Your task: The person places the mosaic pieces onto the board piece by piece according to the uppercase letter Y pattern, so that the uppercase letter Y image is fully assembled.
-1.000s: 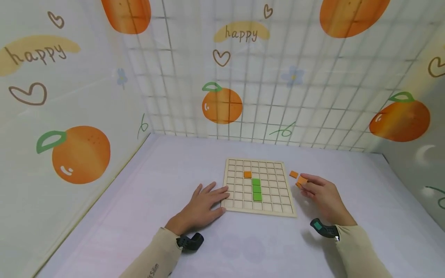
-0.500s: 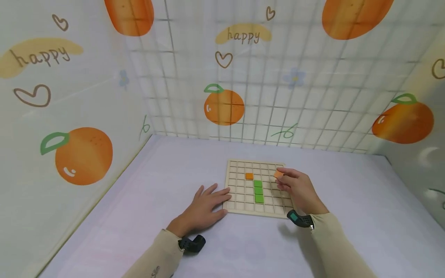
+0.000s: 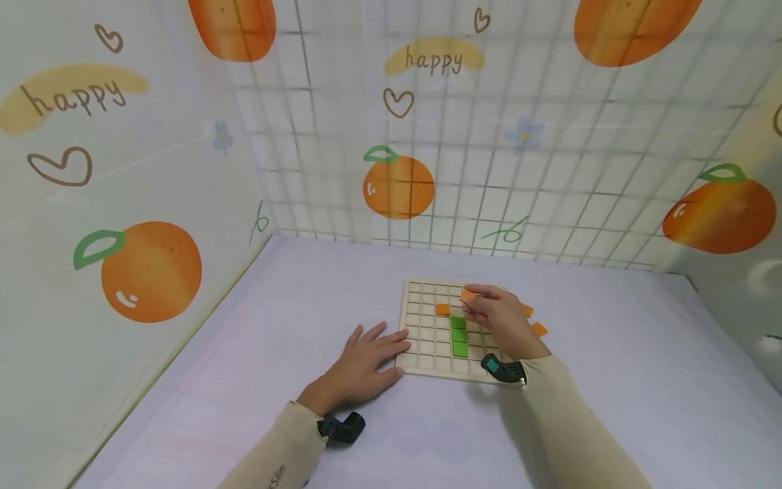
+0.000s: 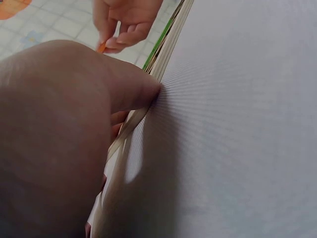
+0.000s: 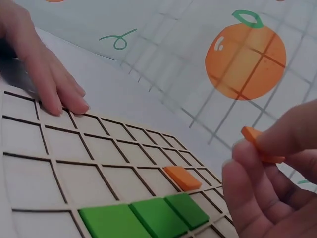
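Observation:
A square wooden grid board lies on the table, with three green tiles in a column and one orange tile to the upper left of them. My right hand is above the board's right half, pinching another orange tile between thumb and fingers. The pinched tile is tilted and off the board. At the board's left edge, my left hand rests with fingers spread. Its fingertips touch the board in the right wrist view, and the thumb lies against the rim in the left wrist view.
Beyond the board's right edge lie loose orange tiles, partly hidden by my right hand. A pale cloth covers the table. Printed curtains hang at the back and sides, with a wire grid showing at the back.
My right hand has come left from beside the board to above it, carrying the orange tile. The left hand has stayed at the board's edge. The view has shifted slightly.

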### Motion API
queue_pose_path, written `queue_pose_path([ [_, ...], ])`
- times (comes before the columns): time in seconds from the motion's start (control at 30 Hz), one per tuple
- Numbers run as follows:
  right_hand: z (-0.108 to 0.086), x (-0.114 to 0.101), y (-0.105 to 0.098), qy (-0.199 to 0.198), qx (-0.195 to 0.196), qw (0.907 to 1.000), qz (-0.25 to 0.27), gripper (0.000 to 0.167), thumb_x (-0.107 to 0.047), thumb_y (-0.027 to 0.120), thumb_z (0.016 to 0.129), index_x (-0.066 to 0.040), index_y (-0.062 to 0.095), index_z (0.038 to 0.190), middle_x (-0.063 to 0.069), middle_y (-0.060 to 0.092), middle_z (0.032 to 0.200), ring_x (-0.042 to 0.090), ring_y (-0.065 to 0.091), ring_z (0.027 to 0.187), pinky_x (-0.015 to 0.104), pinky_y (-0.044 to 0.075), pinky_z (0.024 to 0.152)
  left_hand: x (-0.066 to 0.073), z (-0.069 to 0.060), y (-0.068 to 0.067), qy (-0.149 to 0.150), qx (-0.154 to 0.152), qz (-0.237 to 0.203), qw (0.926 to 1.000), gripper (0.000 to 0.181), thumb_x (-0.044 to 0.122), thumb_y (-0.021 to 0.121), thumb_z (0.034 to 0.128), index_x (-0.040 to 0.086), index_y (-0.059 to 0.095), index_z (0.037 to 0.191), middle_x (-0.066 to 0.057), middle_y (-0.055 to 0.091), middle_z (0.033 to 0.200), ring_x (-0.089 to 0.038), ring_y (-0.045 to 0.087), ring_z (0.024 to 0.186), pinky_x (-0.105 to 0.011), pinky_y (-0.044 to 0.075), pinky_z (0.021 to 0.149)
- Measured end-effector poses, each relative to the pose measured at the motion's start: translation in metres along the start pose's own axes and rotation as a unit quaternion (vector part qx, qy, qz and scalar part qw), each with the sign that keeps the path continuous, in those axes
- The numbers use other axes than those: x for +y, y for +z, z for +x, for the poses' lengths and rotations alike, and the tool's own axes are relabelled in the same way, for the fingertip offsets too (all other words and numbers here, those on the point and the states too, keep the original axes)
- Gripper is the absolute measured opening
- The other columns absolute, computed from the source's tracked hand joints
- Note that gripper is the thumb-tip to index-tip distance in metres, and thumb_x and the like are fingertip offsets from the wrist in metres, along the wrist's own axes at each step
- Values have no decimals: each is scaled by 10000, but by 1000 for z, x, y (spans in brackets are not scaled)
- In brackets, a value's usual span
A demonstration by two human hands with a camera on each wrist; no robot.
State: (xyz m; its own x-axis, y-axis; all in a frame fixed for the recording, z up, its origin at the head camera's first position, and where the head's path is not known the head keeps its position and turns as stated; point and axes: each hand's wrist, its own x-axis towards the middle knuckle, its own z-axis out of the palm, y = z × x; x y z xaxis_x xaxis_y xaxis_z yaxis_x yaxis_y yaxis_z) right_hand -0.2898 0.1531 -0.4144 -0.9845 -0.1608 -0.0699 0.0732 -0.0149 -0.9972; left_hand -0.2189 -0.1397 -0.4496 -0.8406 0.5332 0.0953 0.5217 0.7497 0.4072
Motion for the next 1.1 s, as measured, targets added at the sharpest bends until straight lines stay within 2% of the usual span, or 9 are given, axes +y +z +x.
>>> queue_pose_path([
  [0.23,13,-2,7,-44,-126,9999,-69,481,-65,546,1003,42,450,1462,239,544,1261,381,580,1167,354,534,952,-1,1,1,57,36,15,10000,498,387,547,1005,243,521,1481,129,360,1584,-265,157,1521,-602,3,1184],
  [0.47,27,2,18,54,-80,9996,-267,456,-61,567,996,37,491,1435,289,565,1249,359,626,1103,381,549,928,-2,2,1,-28,-58,84,9999,507,420,530,1008,279,502,1493,175,322,1588,-238,134,1526,-588,-9,1187],
  [0.77,38,8,32,104,39,9992,-383,413,-57,587,972,37,559,1373,174,625,1141,275,681,988,326,577,851,-2,1,0,46,-43,52,10000,506,419,530,1009,272,503,1493,159,330,1590,-244,137,1525,-596,-2,1185],
  [1.1,48,12,37,91,-1,9982,-599,391,-71,597,976,32,581,1353,213,657,1139,268,692,938,341,587,826,-3,1,0,31,-36,57,10000,508,412,537,1005,270,505,1492,164,325,1590,-262,147,1523,-607,4,1182],
])
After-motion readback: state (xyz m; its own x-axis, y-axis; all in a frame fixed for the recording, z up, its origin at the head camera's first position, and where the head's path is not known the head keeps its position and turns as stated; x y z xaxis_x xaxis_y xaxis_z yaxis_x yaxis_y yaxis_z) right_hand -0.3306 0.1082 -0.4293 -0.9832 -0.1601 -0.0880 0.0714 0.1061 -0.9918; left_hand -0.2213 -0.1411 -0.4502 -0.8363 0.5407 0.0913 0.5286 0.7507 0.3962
